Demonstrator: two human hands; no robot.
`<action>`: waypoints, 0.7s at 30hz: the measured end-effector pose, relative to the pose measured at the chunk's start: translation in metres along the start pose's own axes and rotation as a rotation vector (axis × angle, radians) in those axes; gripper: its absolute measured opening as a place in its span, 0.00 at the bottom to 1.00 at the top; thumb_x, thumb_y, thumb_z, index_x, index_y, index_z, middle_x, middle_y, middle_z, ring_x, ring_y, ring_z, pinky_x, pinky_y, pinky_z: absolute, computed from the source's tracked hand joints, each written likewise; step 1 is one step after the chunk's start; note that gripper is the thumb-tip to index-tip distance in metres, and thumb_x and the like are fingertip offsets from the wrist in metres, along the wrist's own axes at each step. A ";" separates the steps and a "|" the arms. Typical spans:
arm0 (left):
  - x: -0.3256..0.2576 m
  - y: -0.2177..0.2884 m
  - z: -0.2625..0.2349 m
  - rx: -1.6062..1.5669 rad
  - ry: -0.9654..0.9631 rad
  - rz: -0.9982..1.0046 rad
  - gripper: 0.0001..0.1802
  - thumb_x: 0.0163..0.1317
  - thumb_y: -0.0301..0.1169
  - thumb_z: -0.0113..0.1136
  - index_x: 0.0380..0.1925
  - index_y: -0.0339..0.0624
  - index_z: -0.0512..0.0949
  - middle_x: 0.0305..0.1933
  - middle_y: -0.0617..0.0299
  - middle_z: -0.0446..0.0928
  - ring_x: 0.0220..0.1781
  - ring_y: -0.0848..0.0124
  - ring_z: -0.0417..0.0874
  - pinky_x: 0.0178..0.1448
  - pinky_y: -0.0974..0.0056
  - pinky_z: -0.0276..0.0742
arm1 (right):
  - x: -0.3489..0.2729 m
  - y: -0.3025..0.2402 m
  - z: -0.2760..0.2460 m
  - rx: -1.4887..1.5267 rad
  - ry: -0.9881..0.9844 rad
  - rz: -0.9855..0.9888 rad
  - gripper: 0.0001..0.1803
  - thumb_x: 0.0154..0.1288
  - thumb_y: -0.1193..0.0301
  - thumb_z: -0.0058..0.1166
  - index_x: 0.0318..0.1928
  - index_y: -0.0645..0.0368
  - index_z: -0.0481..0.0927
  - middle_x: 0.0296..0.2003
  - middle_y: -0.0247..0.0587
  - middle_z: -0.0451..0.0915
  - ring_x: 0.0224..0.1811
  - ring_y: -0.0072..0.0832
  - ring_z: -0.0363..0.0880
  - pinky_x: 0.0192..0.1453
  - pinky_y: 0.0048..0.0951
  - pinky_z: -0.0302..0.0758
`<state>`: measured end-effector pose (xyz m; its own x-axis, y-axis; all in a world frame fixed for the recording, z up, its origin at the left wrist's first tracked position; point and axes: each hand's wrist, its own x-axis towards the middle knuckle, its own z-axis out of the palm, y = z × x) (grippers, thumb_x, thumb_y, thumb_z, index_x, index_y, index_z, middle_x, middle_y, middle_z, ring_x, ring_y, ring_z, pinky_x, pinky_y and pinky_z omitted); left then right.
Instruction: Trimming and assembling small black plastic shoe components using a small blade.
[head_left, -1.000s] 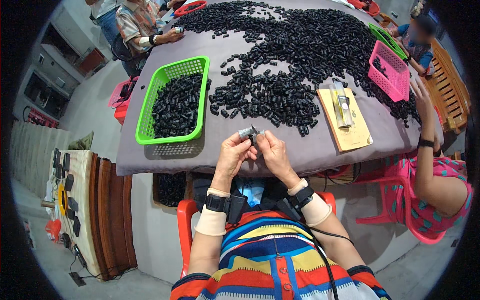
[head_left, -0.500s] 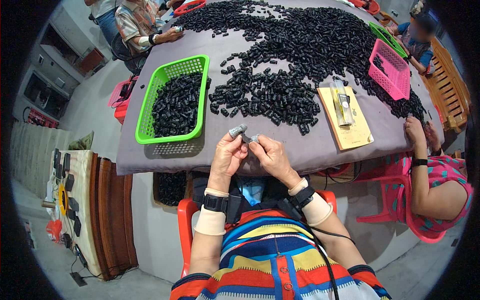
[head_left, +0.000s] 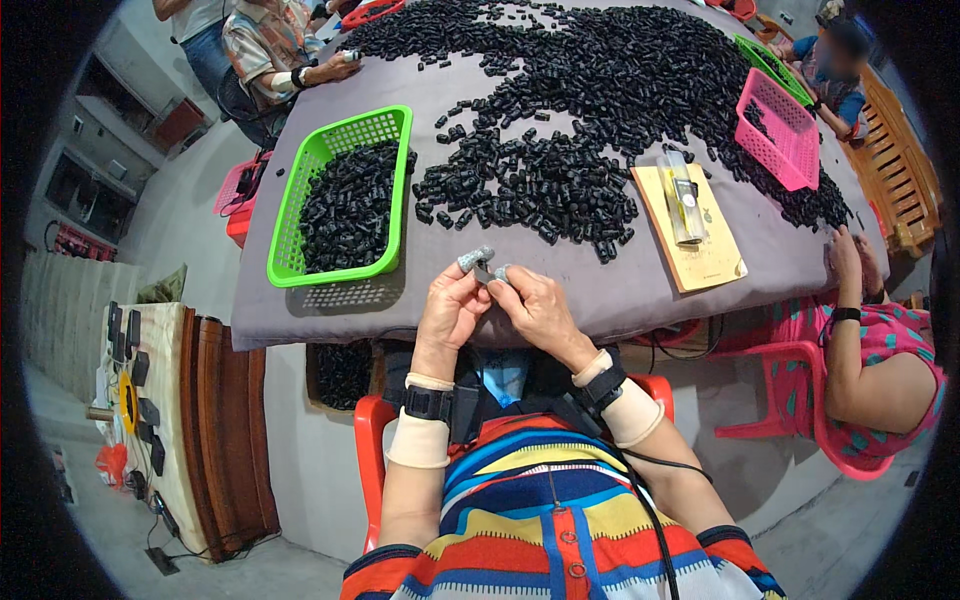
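Note:
Both hands meet over the table's near edge. My left hand (head_left: 449, 308) pinches a small dark piece (head_left: 484, 273) between thumb and index finger. From the other side, the fingertips of my right hand (head_left: 541, 312) close on the same piece; its exact shape is mostly covered. Grey wraps sit on both index fingertips. Just beyond lies a loose heap of small black cylindrical parts (head_left: 540, 185). To the left stands a green perforated basket (head_left: 400, 205) filled with similar black parts.
Right of the heap, a yellow notepad (head_left: 695, 265) carries a clear plastic tube-like case (head_left: 685, 205). A pink basket (head_left: 800, 165) stands farther right. Co-workers sit around the grey-clothed table (head_left: 440, 295); one person's hands (head_left: 850, 260) rest at the right edge. Cables run from my wrist straps.
Both hands stay together at nearly the same spot, with fingers shifting slightly around the small piece. The person on the right has raised a hand a little.

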<state>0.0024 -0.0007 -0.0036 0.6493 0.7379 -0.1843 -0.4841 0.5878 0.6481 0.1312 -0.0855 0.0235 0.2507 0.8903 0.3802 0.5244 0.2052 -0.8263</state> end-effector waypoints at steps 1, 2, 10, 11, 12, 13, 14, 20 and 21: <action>0.001 0.000 -0.006 -0.039 -0.075 -0.004 0.16 0.62 0.22 0.50 0.51 0.35 0.72 0.35 0.61 0.76 0.29 0.77 0.74 0.32 0.75 0.72 | 0.000 -0.001 0.000 -0.010 -0.002 0.003 0.11 0.61 0.66 0.51 0.27 0.61 0.72 0.24 0.47 0.73 0.26 0.45 0.74 0.26 0.38 0.68; 0.002 0.000 -0.010 -0.079 -0.150 -0.007 0.17 0.61 0.21 0.51 0.51 0.33 0.71 0.38 0.59 0.77 0.32 0.76 0.76 0.35 0.75 0.73 | 0.000 -0.002 0.000 -0.019 -0.005 0.005 0.11 0.61 0.66 0.51 0.27 0.61 0.72 0.24 0.47 0.73 0.26 0.45 0.74 0.26 0.38 0.68; 0.001 0.001 -0.007 -0.067 -0.119 -0.037 0.17 0.60 0.21 0.51 0.50 0.34 0.71 0.36 0.59 0.77 0.29 0.77 0.75 0.32 0.75 0.73 | 0.000 0.000 0.002 -0.026 0.013 -0.009 0.11 0.61 0.66 0.51 0.27 0.61 0.72 0.24 0.46 0.74 0.26 0.45 0.74 0.26 0.39 0.68; 0.000 0.002 -0.006 -0.064 -0.113 -0.040 0.17 0.60 0.21 0.51 0.50 0.34 0.72 0.36 0.60 0.77 0.29 0.77 0.75 0.32 0.75 0.73 | 0.000 0.001 0.002 -0.032 0.016 -0.020 0.11 0.61 0.66 0.51 0.26 0.61 0.72 0.23 0.46 0.74 0.26 0.45 0.75 0.27 0.39 0.68; 0.000 0.002 -0.005 -0.065 -0.112 -0.040 0.17 0.60 0.21 0.51 0.50 0.34 0.72 0.36 0.60 0.77 0.29 0.77 0.75 0.32 0.75 0.73 | 0.000 0.001 0.003 -0.032 0.015 -0.019 0.11 0.61 0.66 0.51 0.26 0.61 0.72 0.23 0.46 0.74 0.26 0.45 0.75 0.27 0.39 0.68; -0.001 0.002 -0.004 -0.050 -0.084 -0.038 0.16 0.61 0.22 0.51 0.50 0.34 0.72 0.34 0.61 0.76 0.27 0.77 0.74 0.30 0.75 0.72 | 0.000 0.000 0.004 -0.042 0.021 -0.012 0.12 0.61 0.65 0.51 0.26 0.60 0.72 0.24 0.46 0.74 0.26 0.44 0.75 0.27 0.39 0.69; -0.001 0.002 -0.003 -0.036 -0.055 -0.035 0.16 0.61 0.23 0.51 0.50 0.35 0.72 0.31 0.62 0.76 0.26 0.78 0.74 0.29 0.75 0.71 | 0.000 0.000 0.004 -0.053 0.027 -0.006 0.12 0.61 0.65 0.51 0.26 0.60 0.72 0.24 0.46 0.74 0.26 0.44 0.75 0.27 0.39 0.69; 0.001 0.002 -0.003 -0.037 -0.058 -0.045 0.15 0.61 0.22 0.51 0.49 0.34 0.72 0.32 0.61 0.76 0.26 0.77 0.74 0.29 0.75 0.71 | 0.001 0.004 0.006 -0.073 0.031 -0.018 0.13 0.61 0.64 0.50 0.25 0.60 0.72 0.24 0.45 0.75 0.26 0.44 0.75 0.26 0.40 0.69; 0.002 0.002 -0.005 -0.037 -0.059 -0.044 0.15 0.61 0.22 0.51 0.49 0.34 0.72 0.32 0.61 0.76 0.26 0.77 0.74 0.29 0.75 0.71 | 0.001 0.003 0.006 -0.073 0.031 -0.019 0.13 0.61 0.64 0.50 0.25 0.60 0.72 0.24 0.45 0.75 0.26 0.44 0.75 0.26 0.40 0.69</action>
<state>-0.0008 0.0036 -0.0065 0.7033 0.6907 -0.1680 -0.4748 0.6324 0.6121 0.1283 -0.0814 0.0191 0.2645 0.8734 0.4089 0.5872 0.1905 -0.7867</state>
